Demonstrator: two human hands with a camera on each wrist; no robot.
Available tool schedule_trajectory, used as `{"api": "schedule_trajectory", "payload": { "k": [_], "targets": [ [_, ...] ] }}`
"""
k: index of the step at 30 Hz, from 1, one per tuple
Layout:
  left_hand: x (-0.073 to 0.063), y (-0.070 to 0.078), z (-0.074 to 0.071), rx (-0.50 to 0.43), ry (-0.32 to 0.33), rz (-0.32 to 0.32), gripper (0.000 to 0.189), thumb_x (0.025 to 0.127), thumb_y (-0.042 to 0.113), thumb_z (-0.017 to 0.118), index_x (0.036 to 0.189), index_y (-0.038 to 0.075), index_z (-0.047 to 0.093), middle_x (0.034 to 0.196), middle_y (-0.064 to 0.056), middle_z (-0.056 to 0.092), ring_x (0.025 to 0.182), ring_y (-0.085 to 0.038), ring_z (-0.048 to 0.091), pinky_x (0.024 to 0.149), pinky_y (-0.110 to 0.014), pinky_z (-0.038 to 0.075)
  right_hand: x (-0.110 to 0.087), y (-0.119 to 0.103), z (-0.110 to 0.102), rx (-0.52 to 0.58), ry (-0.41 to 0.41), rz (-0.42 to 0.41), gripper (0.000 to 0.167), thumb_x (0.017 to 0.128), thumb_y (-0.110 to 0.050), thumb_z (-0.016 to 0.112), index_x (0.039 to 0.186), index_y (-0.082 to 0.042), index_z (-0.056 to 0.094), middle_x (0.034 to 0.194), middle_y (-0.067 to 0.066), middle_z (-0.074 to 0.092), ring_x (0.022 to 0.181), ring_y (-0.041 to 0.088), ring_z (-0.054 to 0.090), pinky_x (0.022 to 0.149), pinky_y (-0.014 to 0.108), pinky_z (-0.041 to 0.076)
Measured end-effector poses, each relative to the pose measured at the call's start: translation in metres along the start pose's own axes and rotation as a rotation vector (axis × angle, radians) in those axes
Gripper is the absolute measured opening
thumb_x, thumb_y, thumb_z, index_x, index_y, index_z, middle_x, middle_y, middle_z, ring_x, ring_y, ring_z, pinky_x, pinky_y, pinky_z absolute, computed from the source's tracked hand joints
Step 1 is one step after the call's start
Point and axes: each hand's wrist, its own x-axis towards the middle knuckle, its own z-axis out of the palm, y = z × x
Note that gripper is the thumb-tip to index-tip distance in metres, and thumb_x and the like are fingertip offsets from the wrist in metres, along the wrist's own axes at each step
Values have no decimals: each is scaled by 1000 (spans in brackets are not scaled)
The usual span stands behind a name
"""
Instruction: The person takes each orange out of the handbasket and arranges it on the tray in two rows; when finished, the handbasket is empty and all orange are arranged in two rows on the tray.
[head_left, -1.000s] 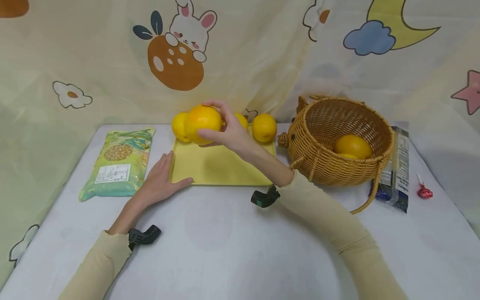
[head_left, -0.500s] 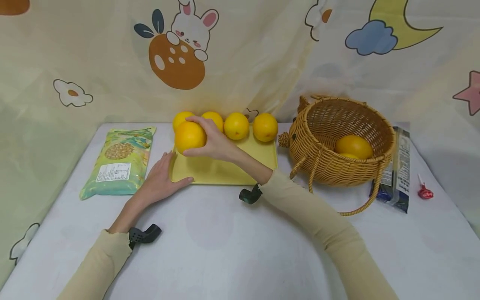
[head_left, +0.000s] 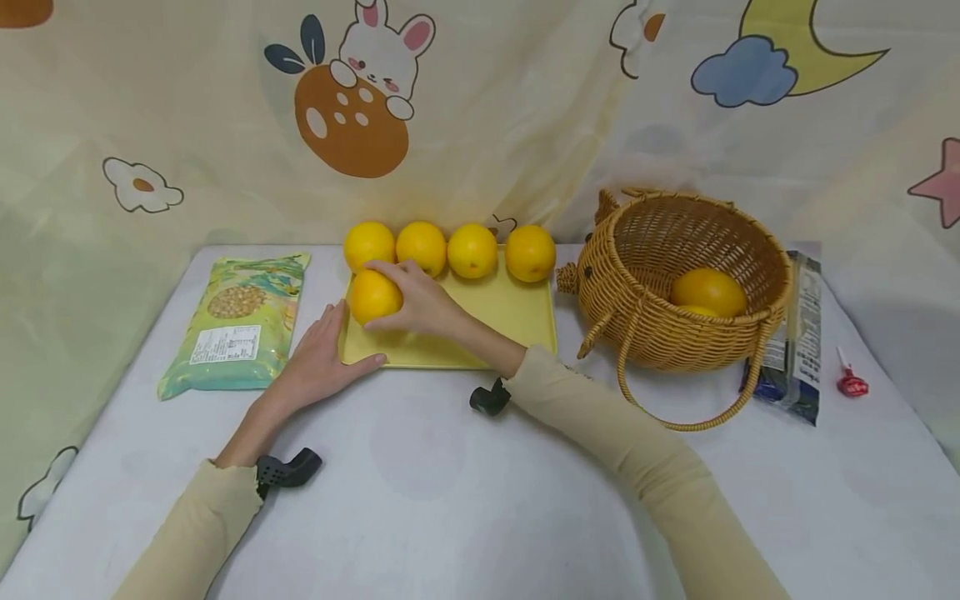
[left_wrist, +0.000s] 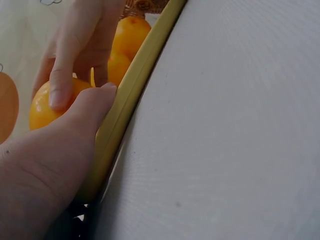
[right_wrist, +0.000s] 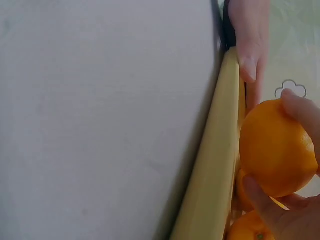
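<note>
Cream cartoon-print cloth backdrop [head_left: 525, 108] across top of frame; white table [head_left: 420, 500] below. Brown wicker animal-shaped basket [head_left: 667, 340], right of centre, holds yellow-orange fruit [head_left: 708, 292]. Shallow yellow rectangular tray [head_left: 517, 321] mid-frame. Left hand [head_left: 318, 360], fingers straight, thumb spread, touches tray's left edge. Right hand [head_left: 422, 305], fingers curled, grips round orange [head_left: 375, 298] at tray's left side, before row of four more oranges [head_left: 472, 252].

No wording can be read. The white label [head_left: 225, 344] on the green bag [head_left: 258, 287], near the tabletop's [head_left: 420, 500] far left corner, bears rows of tiny print; print on the dark packet [head_left: 805, 367] and pale marks on the red lollipop [head_left: 852, 384], both near the right edge, are likewise too small.
</note>
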Motion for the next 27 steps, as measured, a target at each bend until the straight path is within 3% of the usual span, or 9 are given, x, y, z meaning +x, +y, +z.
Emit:
{"api": "schedule_trajectory", "payload": {
  "k": [8, 15, 20, 24, 27],
  "targets": [
    [1, 8, 0, 15, -37, -20, 120, 83, 71, 56, 153, 2, -13, 163, -19, -12, 151, -41, -4, 120, -61, 8, -4, -1, 5, 43, 30, 2, 84, 79, -38, 80, 149, -25, 36, 144, 11, 41, 128, 23, 42, 108, 40, 43],
    [2, 9, -1, 43, -26, -34, 121, 82, 73, 55, 154, -1, -8, 162, -22, -9, 150, -42, -7, 121, -61, 4, 2, 1, 13, 91, 84, 45, 84, 78, -38, 81, 148, -25, 38, 139, 16, 39, 122, 24, 42, 101, 36, 44],
    [0, 9, -2, 36, -34, -49, 122, 80, 76, 54, 154, -1, -7, 162, -24, -11, 150, -43, -10, 120, -62, 3, 3, -1, 17, 77, 52, 84, 91, 79, -42, 79, 152, -22, 28, 144, 20, 31, 128, 27, 41, 105, 38, 44],
    [-2, 8, -4, 31, -34, -59, 121, 81, 75, 53, 154, -1, -6, 162, -24, -12, 150, -43, -11, 120, -63, 2, -6, -10, 6, 58, 6, 102, 101, 79, -46, 78, 155, -19, 18, 152, 20, 23, 130, 28, 43, 110, 40, 43],
    [-4, 7, -4, 39, -24, -62, 120, 82, 74, 54, 154, -3, -5, 161, -25, -11, 150, -43, -10, 120, -62, 3, -22, -18, -11, 103, 5, 71, 97, 81, -42, 77, 155, -18, 19, 154, 15, 24, 130, 26, 44, 108, 39, 46]
  ]
}}
